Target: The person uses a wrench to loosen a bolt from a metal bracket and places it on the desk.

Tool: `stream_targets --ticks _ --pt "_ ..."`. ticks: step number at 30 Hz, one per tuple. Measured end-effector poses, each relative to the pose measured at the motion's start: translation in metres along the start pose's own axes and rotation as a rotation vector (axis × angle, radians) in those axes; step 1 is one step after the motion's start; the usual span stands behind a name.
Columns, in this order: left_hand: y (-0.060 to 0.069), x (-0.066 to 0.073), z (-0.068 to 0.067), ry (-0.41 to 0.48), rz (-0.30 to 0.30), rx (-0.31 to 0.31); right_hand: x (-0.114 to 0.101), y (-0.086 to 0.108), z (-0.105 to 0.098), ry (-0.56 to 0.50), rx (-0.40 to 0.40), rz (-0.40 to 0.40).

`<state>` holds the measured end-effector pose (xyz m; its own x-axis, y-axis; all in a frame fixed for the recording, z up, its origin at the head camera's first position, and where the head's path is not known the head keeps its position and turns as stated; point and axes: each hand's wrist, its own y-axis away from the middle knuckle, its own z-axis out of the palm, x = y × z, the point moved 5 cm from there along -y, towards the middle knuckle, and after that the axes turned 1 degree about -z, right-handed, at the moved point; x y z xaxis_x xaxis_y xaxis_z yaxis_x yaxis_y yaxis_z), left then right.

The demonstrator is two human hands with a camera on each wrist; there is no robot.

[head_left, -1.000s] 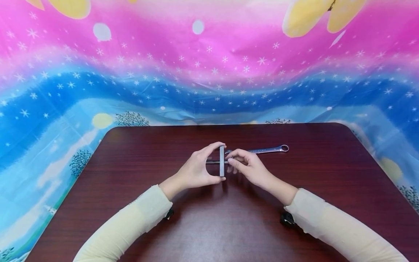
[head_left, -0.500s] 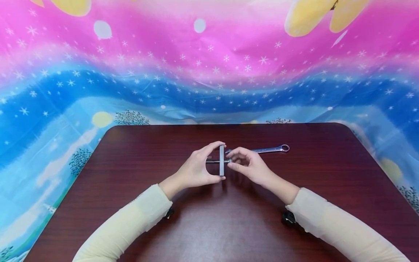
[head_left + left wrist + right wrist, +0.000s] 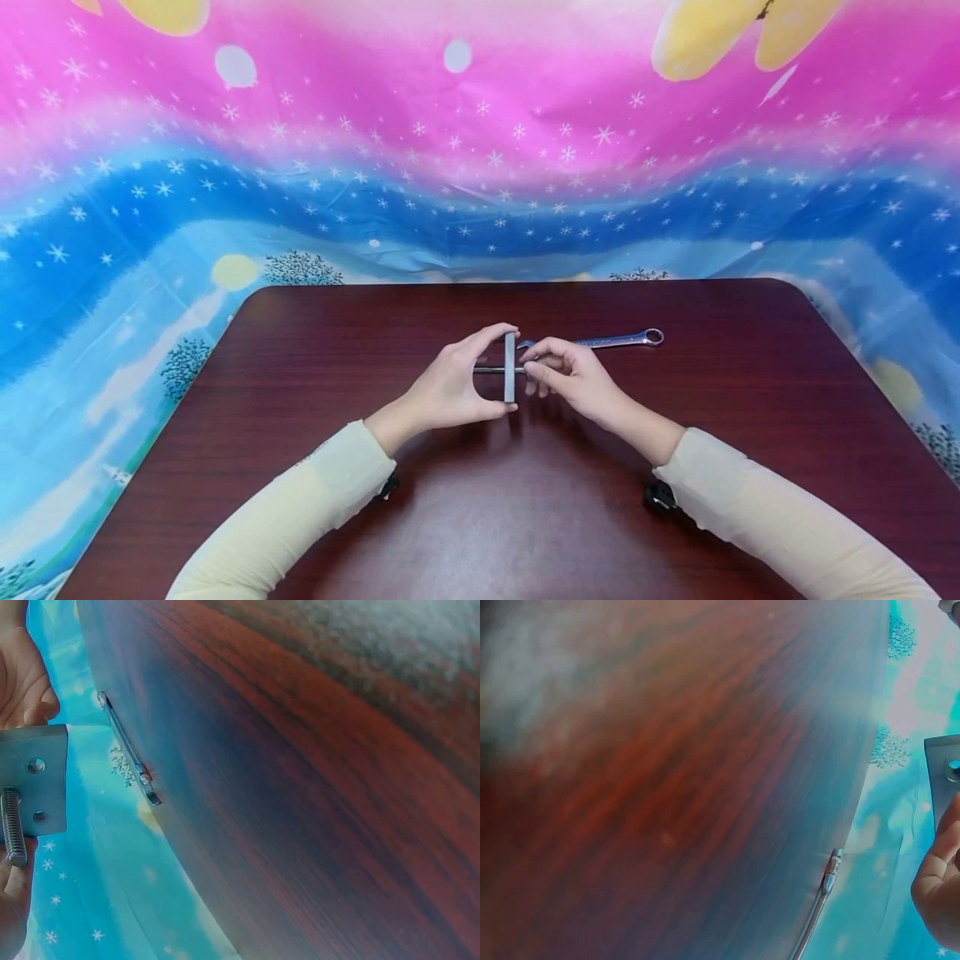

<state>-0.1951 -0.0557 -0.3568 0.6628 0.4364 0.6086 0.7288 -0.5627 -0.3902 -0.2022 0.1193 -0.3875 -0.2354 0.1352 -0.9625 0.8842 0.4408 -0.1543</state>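
Note:
A grey metal plate (image 3: 509,368) stands on edge between thumb and fingers of the left hand (image 3: 448,386), which grips its two ends. Through it runs a threaded bolt (image 3: 491,370), its shank on the left side. At the bolt's right end, the right hand (image 3: 583,385) pinches with thumb and fingers, hiding the head. The left wrist view shows holes in the plate (image 3: 52,780) and the bolt's thread (image 3: 13,825) sticking out. In the right wrist view the right hand (image 3: 939,889) is beside the plate (image 3: 939,761).
A combination wrench (image 3: 622,340) lies on the dark wooden table (image 3: 480,517) behind and to the right of the right hand, partly covered by it. A patterned pink and blue cloth (image 3: 420,175) hangs beyond the table's back edge.
Half a second ago the right fingers were spread wider and the bolt's head showed; now they have closed round it. The left hand and plate stay nearly still.

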Motion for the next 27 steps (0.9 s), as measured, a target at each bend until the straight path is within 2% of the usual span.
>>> stream_targets --ticks 5,13,22,27 --pt "-0.0004 -0.0009 -0.0012 0.003 -0.011 0.008 -0.0006 0.0005 -0.0018 0.019 0.022 -0.017" --pt "0.0001 0.0 -0.0008 0.0 -0.011 -0.004 0.0021 0.0017 -0.0014 -0.063 -0.027 0.008" --pt "0.0 0.0028 -0.0001 -0.008 0.009 0.004 0.0016 0.0 -0.0007 -0.019 0.021 0.024" --pt "0.0008 0.0025 -0.0002 -0.012 0.001 0.001 -0.0006 0.0012 -0.0012 0.025 0.045 -0.009"
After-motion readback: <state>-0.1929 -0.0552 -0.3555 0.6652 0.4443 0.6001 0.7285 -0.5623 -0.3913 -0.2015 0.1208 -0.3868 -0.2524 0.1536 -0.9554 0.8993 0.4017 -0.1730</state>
